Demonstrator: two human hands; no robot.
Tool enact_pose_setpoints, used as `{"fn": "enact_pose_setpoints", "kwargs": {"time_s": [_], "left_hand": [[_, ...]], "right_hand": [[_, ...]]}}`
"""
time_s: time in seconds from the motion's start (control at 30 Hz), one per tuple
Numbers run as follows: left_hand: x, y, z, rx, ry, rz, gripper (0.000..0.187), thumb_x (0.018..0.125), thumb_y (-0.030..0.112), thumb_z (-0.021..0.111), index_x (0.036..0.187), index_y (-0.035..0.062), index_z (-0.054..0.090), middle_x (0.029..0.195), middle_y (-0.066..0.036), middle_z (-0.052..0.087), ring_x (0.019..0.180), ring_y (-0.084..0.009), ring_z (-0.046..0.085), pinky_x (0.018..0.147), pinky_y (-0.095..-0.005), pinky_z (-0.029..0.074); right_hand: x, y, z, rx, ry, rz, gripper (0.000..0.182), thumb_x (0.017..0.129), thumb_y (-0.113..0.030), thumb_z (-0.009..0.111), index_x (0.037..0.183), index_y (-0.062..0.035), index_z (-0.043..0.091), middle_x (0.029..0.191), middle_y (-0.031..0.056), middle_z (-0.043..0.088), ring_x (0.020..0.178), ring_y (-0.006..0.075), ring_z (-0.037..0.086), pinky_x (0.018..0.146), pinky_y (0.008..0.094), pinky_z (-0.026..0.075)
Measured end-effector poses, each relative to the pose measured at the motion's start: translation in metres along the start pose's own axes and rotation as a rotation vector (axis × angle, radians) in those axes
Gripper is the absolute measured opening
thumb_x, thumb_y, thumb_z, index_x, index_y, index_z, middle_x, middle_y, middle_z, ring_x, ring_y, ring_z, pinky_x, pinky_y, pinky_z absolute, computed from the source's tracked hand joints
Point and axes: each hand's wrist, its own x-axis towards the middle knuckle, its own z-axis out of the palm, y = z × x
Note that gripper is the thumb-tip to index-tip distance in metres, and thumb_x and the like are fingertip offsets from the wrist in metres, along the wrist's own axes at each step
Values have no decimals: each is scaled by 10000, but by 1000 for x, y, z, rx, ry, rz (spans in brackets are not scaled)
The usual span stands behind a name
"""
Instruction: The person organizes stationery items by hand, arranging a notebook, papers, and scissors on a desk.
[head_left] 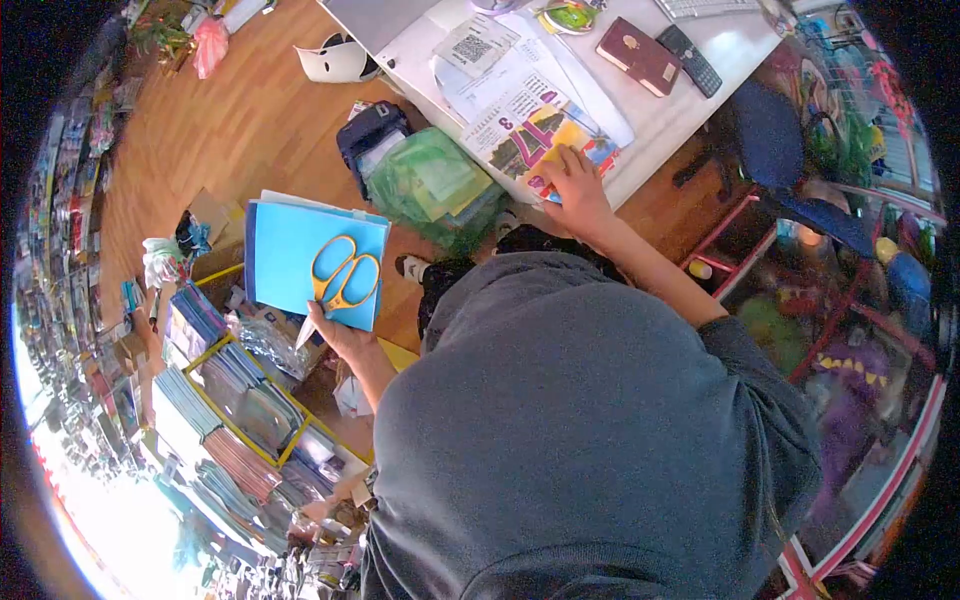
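Observation:
My left hand (335, 335) holds a stack of blue paper sheets (290, 255) together with yellow-handled scissors (340, 280) lying on top of the sheets. My right hand (575, 185) reaches out to the white table's edge (655, 150) and rests flat on a colourful printed sheet (530, 130) with a large "3" on it. Below both hands is my grey sweatshirt (600, 430).
The table also carries white papers with a QR code (475, 45), a dark red wallet (637, 55), a black calculator (693, 60) and a keyboard (700, 8). A green plastic bag (435, 190) and a dark bag (370, 135) sit on the wooden floor. Yellow-framed racks of notebooks (235, 410) stand on the left.

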Motion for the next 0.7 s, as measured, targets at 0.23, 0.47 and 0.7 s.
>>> {"fn": "enact_pose_setpoints", "kwargs": {"time_s": [0.23,0.47,0.7], "left_hand": [[14,-4,-1,-71,-168,-59,467,827,348,450,1165,32,385,1129,-120,479,958,-261,519,762,-400,472],[11,-5,-1,-85,-168,-72,487,822,359,455,1173,31,377,1130,-134,477,971,-288,510,763,-443,470],[11,-4,-2,-160,-228,-101,452,833,323,443,1164,20,386,1137,-134,473,988,-283,504,812,-449,447]], "right_hand": [[-3,29,-13,227,124,-169,228,693,-150,601,875,-16,573,887,170,554,848,267,531,791,324,408],[16,67,-30,1017,379,472,206,766,-109,574,924,21,598,780,36,606,669,85,519,587,228,423],[37,112,-60,1271,690,534,200,752,-34,580,931,56,571,850,73,596,707,125,563,616,244,463]]}}
